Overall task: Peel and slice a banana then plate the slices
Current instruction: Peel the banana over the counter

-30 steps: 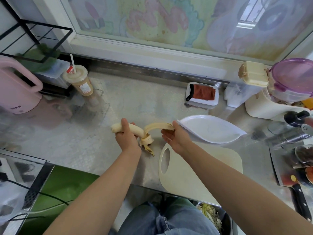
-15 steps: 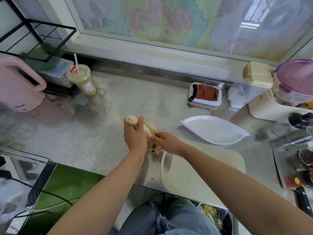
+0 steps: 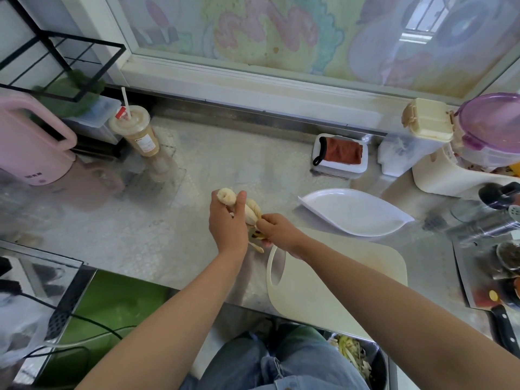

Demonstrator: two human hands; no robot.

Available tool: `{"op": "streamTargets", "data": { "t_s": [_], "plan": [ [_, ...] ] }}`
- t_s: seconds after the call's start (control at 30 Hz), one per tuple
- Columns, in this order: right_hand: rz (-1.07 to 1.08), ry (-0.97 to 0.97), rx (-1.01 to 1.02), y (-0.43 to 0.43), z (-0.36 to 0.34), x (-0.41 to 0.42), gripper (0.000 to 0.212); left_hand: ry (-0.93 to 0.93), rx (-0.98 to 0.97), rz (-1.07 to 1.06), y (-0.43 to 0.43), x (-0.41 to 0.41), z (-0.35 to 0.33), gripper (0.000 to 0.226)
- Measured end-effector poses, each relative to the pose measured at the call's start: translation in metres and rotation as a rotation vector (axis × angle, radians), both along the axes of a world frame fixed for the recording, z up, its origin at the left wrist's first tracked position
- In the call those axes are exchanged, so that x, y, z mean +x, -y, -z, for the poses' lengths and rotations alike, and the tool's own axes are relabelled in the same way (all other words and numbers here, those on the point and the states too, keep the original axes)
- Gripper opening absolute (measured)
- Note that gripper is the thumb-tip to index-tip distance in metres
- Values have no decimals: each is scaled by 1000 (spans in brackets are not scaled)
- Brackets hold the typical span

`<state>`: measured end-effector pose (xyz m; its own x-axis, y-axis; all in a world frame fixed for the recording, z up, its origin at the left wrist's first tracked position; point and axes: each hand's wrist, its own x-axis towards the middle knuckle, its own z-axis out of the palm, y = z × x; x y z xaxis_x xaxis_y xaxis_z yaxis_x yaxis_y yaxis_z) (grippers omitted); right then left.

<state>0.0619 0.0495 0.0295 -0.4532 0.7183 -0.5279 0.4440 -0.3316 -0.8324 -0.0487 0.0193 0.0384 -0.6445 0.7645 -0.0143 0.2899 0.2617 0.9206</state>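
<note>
Two hands meet above the steel worktop [image 3: 197, 167], both occupied with one banana [image 3: 227, 197]. The left hand [image 3: 228, 224] has its fingers and thumb curled round the bare fruit, whose peeled blunt end points up and away from the person. The right hand [image 3: 277, 231] pinches the peel [image 3: 257, 243] at the fruit's lower end, where loose strips hang between the two wrists. Fruit and peel are held in the air just beyond the far left corner of the cream cutting board [image 3: 304, 291], which lies flat with its handle slot toward the hands. A white leaf-shaped plate [image 3: 356, 213] sits just behind the board.

Writing: a label on the lidded plastic cup [image 3: 140, 139] and small markings on the pink electric kettle [image 3: 31, 153] at far left are too small to read.

Containers: the cup, with a straw, holds a pale brown drink. A white tray [image 3: 339, 170] holds a folded rust-red cloth [image 3: 344, 153]. The contents of a round tub with a purple lid [image 3: 492, 119] cannot be made out. A small cream latch box [image 3: 429, 122] rests on a clear canister [image 3: 394, 156]. A bin [image 3: 378, 367] below the worktop edge holds pale scraps [image 3: 351, 353]. A black-handled knife [image 3: 503, 325] lies at the right edge.
</note>
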Motion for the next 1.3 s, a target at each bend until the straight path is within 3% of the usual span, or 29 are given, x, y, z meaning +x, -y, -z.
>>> {"op": "streamTargets", "data": {
  "t_s": [0.1,0.43,0.5,0.6,0.7,0.77,0.97,1.07,1.2,1.3],
  "plan": [
    [-23,95,81,-1,4,-1,23,-22,-2,12,2,4,-1,23],
    [-95,170,193,4,5,5,15,187,-59,-33,-7,-1,6,26],
    [-85,140,194,6,5,8,16,304,-55,-64,-10,-6,8,24],
    [-85,110,193,5,9,14,37,603,-42,-128,-13,-17,9,20],
    [-4,68,147,-2,11,22,22,736,-56,-156,-13,-28,9,31],
    [44,23,103,-8,8,24,24,780,-74,-162,-11,-35,10,33],
    [142,-205,55,-27,-7,-3,19,711,-108,-187,-1,-53,14,45],
    [222,-224,-2,-31,2,-16,15,671,-143,-170,6,-60,17,43],
    [121,129,-204,-18,38,-14,34,619,-216,-139,11,-60,20,40],
    [66,303,-9,-14,46,-9,49,535,-315,-91,13,-60,31,71]
  ]
}}
